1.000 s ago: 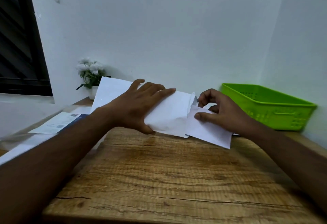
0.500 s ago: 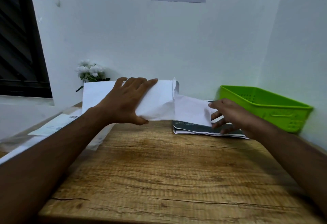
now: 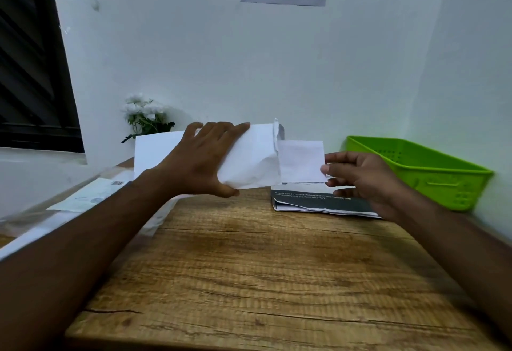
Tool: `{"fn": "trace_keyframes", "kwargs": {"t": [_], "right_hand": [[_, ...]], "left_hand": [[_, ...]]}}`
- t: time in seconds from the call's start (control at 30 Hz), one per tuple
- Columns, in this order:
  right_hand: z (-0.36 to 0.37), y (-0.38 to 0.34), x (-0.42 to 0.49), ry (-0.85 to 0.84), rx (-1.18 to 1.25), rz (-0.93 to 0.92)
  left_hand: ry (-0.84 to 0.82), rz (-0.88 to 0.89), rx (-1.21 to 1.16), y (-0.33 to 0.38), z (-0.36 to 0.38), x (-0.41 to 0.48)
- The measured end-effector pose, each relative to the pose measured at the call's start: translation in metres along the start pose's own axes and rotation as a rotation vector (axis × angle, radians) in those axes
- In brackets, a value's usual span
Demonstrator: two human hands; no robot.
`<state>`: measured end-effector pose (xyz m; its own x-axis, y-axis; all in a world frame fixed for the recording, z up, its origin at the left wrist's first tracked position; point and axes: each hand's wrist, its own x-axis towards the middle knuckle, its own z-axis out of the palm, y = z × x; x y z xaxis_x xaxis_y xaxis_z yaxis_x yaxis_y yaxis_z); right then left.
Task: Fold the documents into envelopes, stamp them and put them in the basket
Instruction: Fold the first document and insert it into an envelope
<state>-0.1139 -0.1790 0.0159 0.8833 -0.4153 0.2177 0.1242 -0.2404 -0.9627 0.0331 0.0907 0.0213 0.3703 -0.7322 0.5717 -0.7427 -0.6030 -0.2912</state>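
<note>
Our left hand (image 3: 199,162) grips the envelope (image 3: 257,156); our right hand (image 3: 360,176) pinches the folded paper (image 3: 300,160), half inserted. Stamping looks undone, as does the basket (image 3: 443,184) beyond our right fingers (image 3: 336,156).

Light: dim, soft.
Cast: green plastic basket (image 3: 432,173) tints white wall (image 3: 471,95) at 3 o'clock.
Blur: right hand (image 3: 368,179), white papers (image 3: 83,198) at 8 o'clock.

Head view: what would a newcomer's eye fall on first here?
First, the two hands mid-frame above the wooden table: the left hand holds a white paper envelope, and the right hand pinches a folded white sheet sticking out of its open end. Next, the bright green plastic basket at the table's far right, and white flowers at the back left.
</note>
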Motion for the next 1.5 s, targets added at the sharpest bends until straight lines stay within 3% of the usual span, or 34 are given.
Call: {"fn": "trace_keyframes", "kwargs": {"t": [1.17,1.4,1.5], "right_hand": [[0.027,0.003,-0.014,-0.002,-0.155,-0.243],[0.027,0.004,-0.013,0.019,-0.180,-0.247],[0.029,0.003,-0.013,0.040,-0.082,-0.180]], "left_hand": [[-0.021,0.060,-0.059,0.029,0.000,0.002],[-0.050,0.055,-0.051,0.030,0.001,0.001],[-0.065,0.051,-0.049,0.031,0.002,0.000]]}}
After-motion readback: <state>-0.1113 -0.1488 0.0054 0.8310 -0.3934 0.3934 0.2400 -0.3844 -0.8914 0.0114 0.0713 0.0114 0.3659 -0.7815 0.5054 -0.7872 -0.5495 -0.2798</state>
